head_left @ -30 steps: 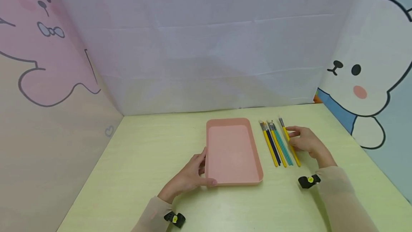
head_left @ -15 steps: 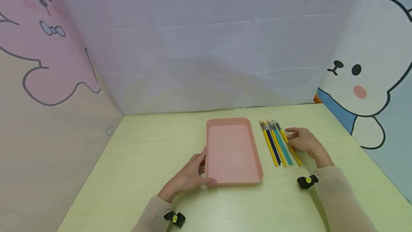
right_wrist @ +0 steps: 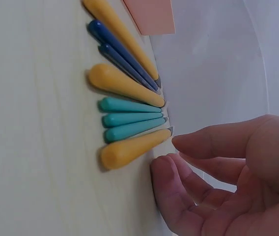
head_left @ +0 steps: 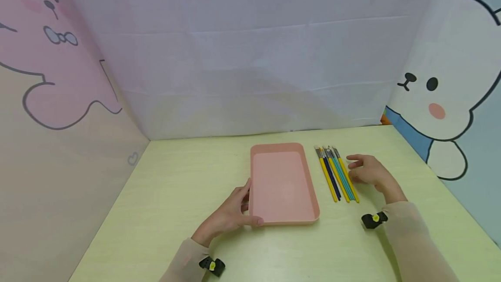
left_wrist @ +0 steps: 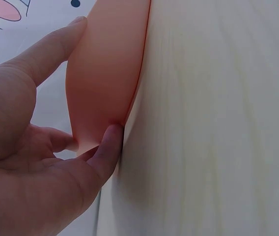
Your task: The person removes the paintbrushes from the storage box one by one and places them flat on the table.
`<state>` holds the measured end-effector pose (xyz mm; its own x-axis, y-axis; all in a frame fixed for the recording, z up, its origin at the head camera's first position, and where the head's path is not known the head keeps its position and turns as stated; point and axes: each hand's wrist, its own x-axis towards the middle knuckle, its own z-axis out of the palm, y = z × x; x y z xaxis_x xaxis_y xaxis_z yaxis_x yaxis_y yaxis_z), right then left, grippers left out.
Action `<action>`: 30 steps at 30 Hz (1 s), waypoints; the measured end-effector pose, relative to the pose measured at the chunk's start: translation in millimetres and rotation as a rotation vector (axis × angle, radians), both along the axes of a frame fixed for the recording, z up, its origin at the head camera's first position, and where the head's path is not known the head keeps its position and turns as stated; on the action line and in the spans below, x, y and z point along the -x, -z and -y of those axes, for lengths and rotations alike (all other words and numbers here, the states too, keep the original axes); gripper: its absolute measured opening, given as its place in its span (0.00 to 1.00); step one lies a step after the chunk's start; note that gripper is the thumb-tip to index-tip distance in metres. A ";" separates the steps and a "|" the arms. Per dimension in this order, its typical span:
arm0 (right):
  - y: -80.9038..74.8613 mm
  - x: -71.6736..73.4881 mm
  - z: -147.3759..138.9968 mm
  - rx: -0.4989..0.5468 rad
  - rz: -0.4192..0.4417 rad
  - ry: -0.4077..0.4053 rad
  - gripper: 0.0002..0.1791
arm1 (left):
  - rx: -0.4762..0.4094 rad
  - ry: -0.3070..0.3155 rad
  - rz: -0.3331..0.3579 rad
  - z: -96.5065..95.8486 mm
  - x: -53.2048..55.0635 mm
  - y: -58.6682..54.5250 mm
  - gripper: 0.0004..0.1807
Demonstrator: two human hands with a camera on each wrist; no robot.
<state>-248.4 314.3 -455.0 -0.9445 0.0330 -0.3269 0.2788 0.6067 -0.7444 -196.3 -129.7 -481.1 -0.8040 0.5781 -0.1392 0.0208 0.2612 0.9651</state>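
A shallow pink tray [head_left: 282,186] lies flat on the table. My left hand [head_left: 231,212] holds its near left corner, thumb on the near side and fingers along the left side; the left wrist view shows fingertips against the tray wall [left_wrist: 107,64]. Right of the tray, paintbrushes lie in a close row, bristles pointing away: yellow [head_left: 328,179], dark blue [right_wrist: 120,46], another yellow [right_wrist: 125,84], teal [right_wrist: 132,119], and a yellow paintbrush [right_wrist: 134,149] at the right end. My right hand [head_left: 369,172] rests just right of that last brush, fingers loosely bent, holding nothing.
The pale wood-look table [head_left: 176,186] runs back to a white sheet wall [head_left: 250,77]. Printed cartoon panels [head_left: 442,77] stand along both sides. A small black wrist camera [head_left: 374,219] sits at each sleeve.
The rightmost yellow paintbrush has slid left against the teal ones, and now lies apart from my right hand's fingertips. The left hand and tray have stayed put.
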 end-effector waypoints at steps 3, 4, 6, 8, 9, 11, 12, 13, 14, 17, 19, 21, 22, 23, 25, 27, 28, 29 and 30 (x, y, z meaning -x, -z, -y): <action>-0.7 -0.4 -0.2 0.006 0.006 -0.004 0.37 | 0.000 0.002 -0.007 0.7 -0.7 -0.8 0.70; -1.1 -0.7 0.0 0.006 0.007 -0.006 0.37 | 0.002 0.001 -0.008 1.0 -1.0 -1.2 0.70; -2.5 -1.8 0.4 -0.005 0.005 -0.011 0.36 | 0.009 -0.001 -0.016 1.3 -1.5 -1.8 0.70; -3.9 -2.8 0.9 -0.022 -0.003 -0.021 0.36 | 0.013 -0.004 -0.027 1.1 -1.7 -1.9 0.70; -5.0 -3.4 1.2 -0.035 -0.010 -0.027 0.36 | 0.020 -0.007 -0.032 0.9 -1.8 -2.0 0.70; -6.9 -4.0 1.2 -0.068 -0.031 -0.045 0.36 | 0.024 -0.010 -0.042 0.3 -1.6 -1.9 0.70; -8.0 -4.1 1.0 -0.082 -0.041 -0.054 0.36 | 0.029 -0.014 -0.047 0.1 -1.5 -1.6 0.70; -9.1 -4.3 1.0 -0.093 -0.050 -0.061 0.36 | 0.032 -0.016 -0.051 -0.1 -1.3 -1.4 0.70; -10.3 -4.5 0.9 -0.105 -0.059 -0.067 0.36 | 0.036 -0.019 -0.053 -0.1 -1.1 -1.1 0.70; -14.3 -6.2 1.4 -0.123 -0.084 -0.077 0.35 | 0.039 -0.020 -0.054 0.2 -0.8 -0.2 0.70; -16.9 -8.1 1.8 -0.128 -0.104 -0.087 0.35 | 0.027 -0.013 -0.043 1.1 -0.8 -0.2 0.69; -20.3 -11.2 2.6 -0.147 -0.132 -0.102 0.35 | 0.026 -0.009 -0.028 3.3 -1.0 -0.8 0.68; -21.9 -12.6 2.6 -0.161 -0.147 -0.110 0.35 | 0.041 -0.011 -0.030 4.9 -1.3 -1.5 0.67; -23.8 -14.2 2.8 -0.173 -0.161 -0.116 0.35 | 0.061 -0.017 -0.035 7.0 -1.3 -2.4 0.65; -27.4 -16.5 2.5 -0.208 -0.188 -0.126 0.34 | 0.119 -0.038 -0.057 12.2 -0.7 -4.9 0.63; -31.1 -18.6 1.7 -0.241 -0.212 -0.131 0.34 | 0.188 -0.076 -0.096 18.3 0.9 -8.5 0.60; -32.8 -19.2 1.0 -0.257 -0.225 -0.132 0.34 | 0.220 -0.096 -0.117 21.7 2.3 -10.4 0.59; -34.6 -19.9 0.4 -0.271 -0.237 -0.133 0.34 | 0.240 -0.115 -0.132 25.2 3.9 -12.4 0.58; -36.1 -20.4 -0.7 -0.288 -0.251 -0.136 0.34 | 0.259 -0.134 -0.149 28.7 6.0 -14.3 0.58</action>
